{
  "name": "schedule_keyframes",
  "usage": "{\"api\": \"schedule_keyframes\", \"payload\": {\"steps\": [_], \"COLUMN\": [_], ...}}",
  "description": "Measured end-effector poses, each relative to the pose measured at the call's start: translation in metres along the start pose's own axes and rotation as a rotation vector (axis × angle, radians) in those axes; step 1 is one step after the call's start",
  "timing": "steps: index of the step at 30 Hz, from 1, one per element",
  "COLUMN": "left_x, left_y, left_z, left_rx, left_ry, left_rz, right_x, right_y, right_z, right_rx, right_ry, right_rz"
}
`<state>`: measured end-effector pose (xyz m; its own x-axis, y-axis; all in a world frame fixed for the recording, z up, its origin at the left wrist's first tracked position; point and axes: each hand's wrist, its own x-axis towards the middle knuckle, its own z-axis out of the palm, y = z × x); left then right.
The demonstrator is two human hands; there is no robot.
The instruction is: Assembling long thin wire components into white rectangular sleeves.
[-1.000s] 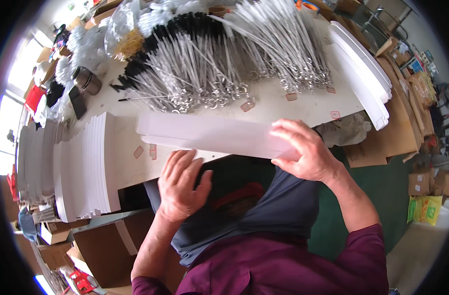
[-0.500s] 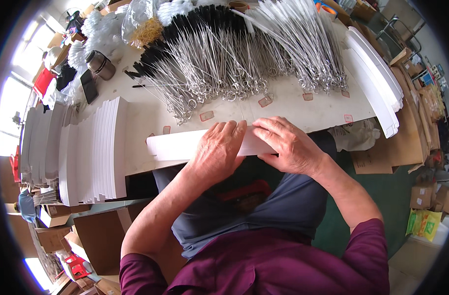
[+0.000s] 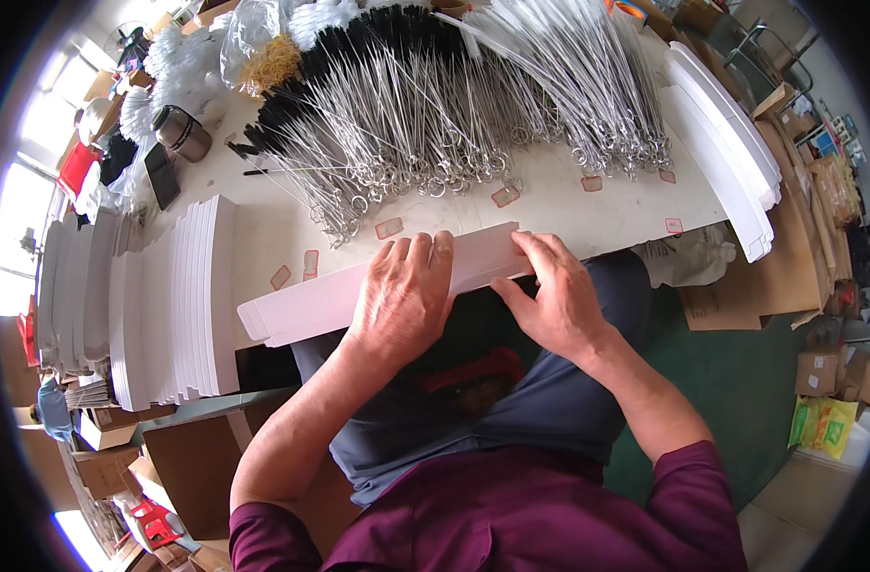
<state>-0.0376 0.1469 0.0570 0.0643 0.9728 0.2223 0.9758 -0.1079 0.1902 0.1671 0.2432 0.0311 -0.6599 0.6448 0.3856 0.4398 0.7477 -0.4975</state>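
A long, narrow white carton (image 3: 306, 300) lies slantwise across the near edge of the table, its left end lower than its right. My left hand (image 3: 401, 297) grips it around the middle, fingers laid over the top and the thumb hidden. At the right end, my right hand (image 3: 557, 297) holds the carton's edge, with fingertips near the top corner and the thumb lower down. Small flaps show at the carton's left end. Beyond my hands, a wide heap of wire-handled brushes (image 3: 425, 124) with ring ends spreads over the table.
Flat white cartons (image 3: 201, 296) stand in a row at the left, and more white cartons (image 3: 726, 143) lie at the right. A metal flask (image 3: 182, 133) and a dark phone (image 3: 161, 176) sit at the far left. Small red-edged labels (image 3: 504, 195) dot the tabletop (image 3: 435, 214).
The carton has tilted, its left end swinging down and nearer. My right hand's thumb and fingers have spread wider at the right end. My left hand has shifted slightly left.
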Motion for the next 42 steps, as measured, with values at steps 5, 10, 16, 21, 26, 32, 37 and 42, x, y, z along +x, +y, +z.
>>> {"api": "schedule_keyframes", "payload": {"steps": [5, 10, 16, 21, 26, 32, 37, 42], "left_x": [-0.001, -0.004, -0.005, -0.006, -0.007, -0.014, -0.015, -0.014], "left_y": [-0.002, -0.003, -0.005, -0.006, -0.009, -0.013, -0.019, -0.021], "left_z": [0.002, 0.003, 0.004, 0.002, 0.006, 0.013, 0.011, 0.006], "left_rx": [0.024, 0.022, 0.023, 0.042, 0.018, -0.029, -0.022, -0.122], "left_ry": [0.060, 0.077, 0.116, 0.106, 0.157, 0.061, 0.112, 0.039], "left_rz": [0.063, 0.063, 0.091, 0.126, 0.162, 0.115, 0.132, 0.058], "right_x": [0.002, 0.007, 0.018, 0.022, 0.030, 0.025, 0.023, 0.028], "right_y": [0.001, 0.005, -0.003, 0.002, 0.006, 0.013, 0.013, -0.001], "right_z": [0.010, -0.001, -0.026, -0.029, -0.030, -0.022, -0.021, -0.023], "right_rx": [0.639, 0.831, 1.052, 1.085, 1.215, 1.418, 1.094, 0.002], "right_ry": [-0.036, -0.144, -0.285, -0.406, -0.506, -0.573, -0.449, -0.041], "right_rz": [0.389, 0.501, 0.693, 0.759, 0.893, 0.993, 0.818, -0.180]}}
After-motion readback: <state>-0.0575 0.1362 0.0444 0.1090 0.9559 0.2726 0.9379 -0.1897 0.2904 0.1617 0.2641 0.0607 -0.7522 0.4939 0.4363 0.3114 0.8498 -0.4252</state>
